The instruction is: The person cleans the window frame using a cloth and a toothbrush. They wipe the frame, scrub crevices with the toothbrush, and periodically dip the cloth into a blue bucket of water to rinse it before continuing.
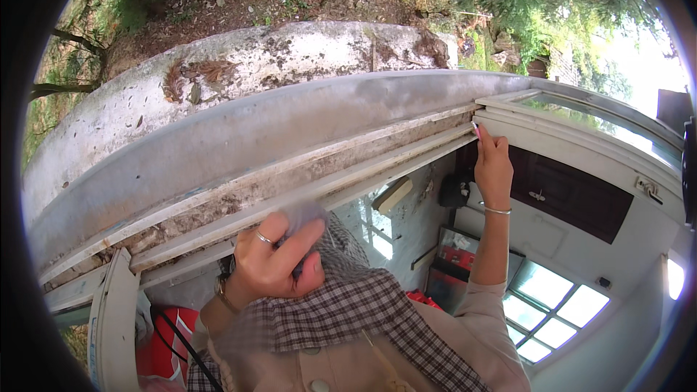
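My right hand [494, 160] grips a slim pink and white implement [477, 130]. Its tip meets the far right stretch of the window track, beside the frame of the sliding sash [536, 122]. Brown dirt lines the groove of the white window track [228, 204]. In front of my chest, my left hand [272, 261] is closed around a crumpled greyish bundle [305, 220]; motion blur hides whether it is cloth or plastic. A dark checked cloth [326, 316] lies across my chest beneath that hand.
Outside the track runs a grey concrete sill [305, 111], then a stained white ledge [272, 51] with dry leaves. Another sash [111, 321] stands at the left. Indoors, a red bag-like item [174, 332] with black cords lies at lower left. A window latch [648, 188] juts from the right sash.
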